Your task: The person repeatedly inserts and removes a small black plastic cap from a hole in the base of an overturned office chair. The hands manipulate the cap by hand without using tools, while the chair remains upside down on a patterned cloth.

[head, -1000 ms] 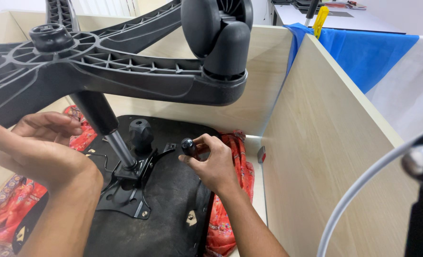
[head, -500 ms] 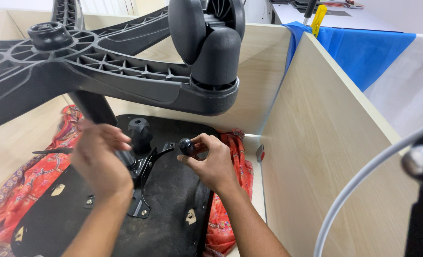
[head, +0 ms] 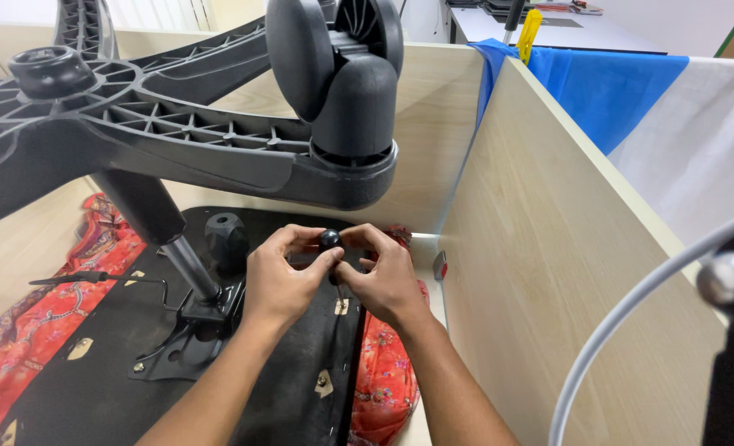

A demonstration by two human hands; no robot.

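Head view showed both hands meeting on the small black knob [head: 330,239], left hand [head: 280,285] and right hand [head: 383,285] pinching it from either side, its lever [head: 340,296] running down toward the black seat underside [head: 94,388].

Lever [head: 339,291] stem behind fingers [head: 316,266]

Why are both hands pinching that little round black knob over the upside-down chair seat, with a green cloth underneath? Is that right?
Not quite: the head view shows the cloth is red and patterned, not green. Both hands, left and right, do pinch the small round black knob above the upturned black seat.
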